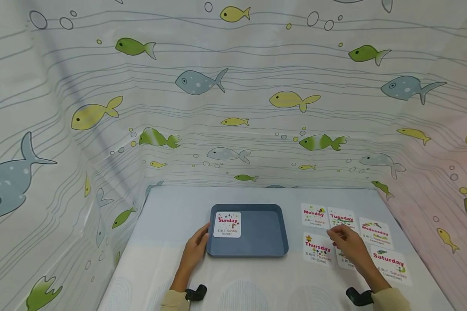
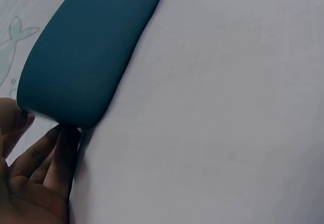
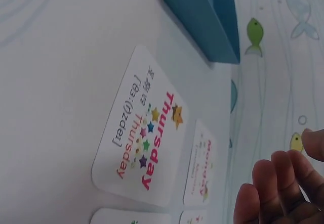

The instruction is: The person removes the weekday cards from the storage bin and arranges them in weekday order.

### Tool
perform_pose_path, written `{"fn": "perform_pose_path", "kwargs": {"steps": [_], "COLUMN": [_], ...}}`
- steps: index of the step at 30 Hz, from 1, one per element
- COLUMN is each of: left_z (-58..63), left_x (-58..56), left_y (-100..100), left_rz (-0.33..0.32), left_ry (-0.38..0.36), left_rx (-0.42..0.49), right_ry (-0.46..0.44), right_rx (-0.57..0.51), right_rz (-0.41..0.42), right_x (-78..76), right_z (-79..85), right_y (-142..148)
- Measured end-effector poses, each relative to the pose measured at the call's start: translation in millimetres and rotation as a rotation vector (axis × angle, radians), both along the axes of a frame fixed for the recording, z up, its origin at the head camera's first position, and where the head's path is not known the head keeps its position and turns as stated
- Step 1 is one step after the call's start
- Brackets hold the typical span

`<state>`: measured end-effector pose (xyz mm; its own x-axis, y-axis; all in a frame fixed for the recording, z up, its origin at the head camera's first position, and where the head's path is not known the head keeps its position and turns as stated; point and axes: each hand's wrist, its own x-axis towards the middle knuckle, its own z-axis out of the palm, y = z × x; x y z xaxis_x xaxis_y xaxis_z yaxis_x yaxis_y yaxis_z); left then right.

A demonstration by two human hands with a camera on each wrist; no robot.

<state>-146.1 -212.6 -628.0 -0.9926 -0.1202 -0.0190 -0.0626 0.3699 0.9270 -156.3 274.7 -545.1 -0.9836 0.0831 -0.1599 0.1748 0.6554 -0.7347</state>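
A blue-grey rectangular tray (image 1: 264, 233) lies on the table, with a white Sunday card (image 1: 227, 225) at its left inside. My left hand (image 1: 194, 248) holds the tray's left edge; in the left wrist view its thumb and fingers meet the tray's end wall (image 2: 76, 82). Over the cards on the right hovers my right hand (image 1: 350, 245), fingers loosely bent, nothing in them. Around it lie the Thursday card (image 1: 317, 249), Monday card (image 1: 314, 216), Tuesday card (image 1: 340, 215), Wednesday card (image 1: 375, 232) and Saturday card (image 1: 391, 265). One more card (image 1: 343, 260) is partly hidden beneath the hand.
The table (image 1: 171, 207) has a pale cloth cover. A fish-patterned curtain (image 1: 257, 56) rises behind it and at both sides. The loose cards lie in two rows right of the tray, with a strip of cloth between.
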Motion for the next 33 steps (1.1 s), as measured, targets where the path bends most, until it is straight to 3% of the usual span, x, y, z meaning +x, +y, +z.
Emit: {"fn": "perform_pose_path", "kwargs": {"steps": [9, 22, 33], "left_z": [-2.4, -1.6, -3.9], "left_x": [-0.6, -1.8, -1.7], "left_y": [-1.0, -2.9, -2.2], "left_rz": [0.002, -0.008, -0.001], "left_ry": [0.018, 0.021, 0.010], "left_rx": [-0.011, -0.002, 0.000], "right_ry": [0.022, 0.068, 0.008], "right_rx": [-0.016, -0.129, -0.216], "right_rz": [0.056, 0.157, 0.198], "right_x": [-3.8, -16.2, -29.0], "right_z": [9.6, 12.4, 16.4], "right_y": [-35.2, -75.8, -102.1]}}
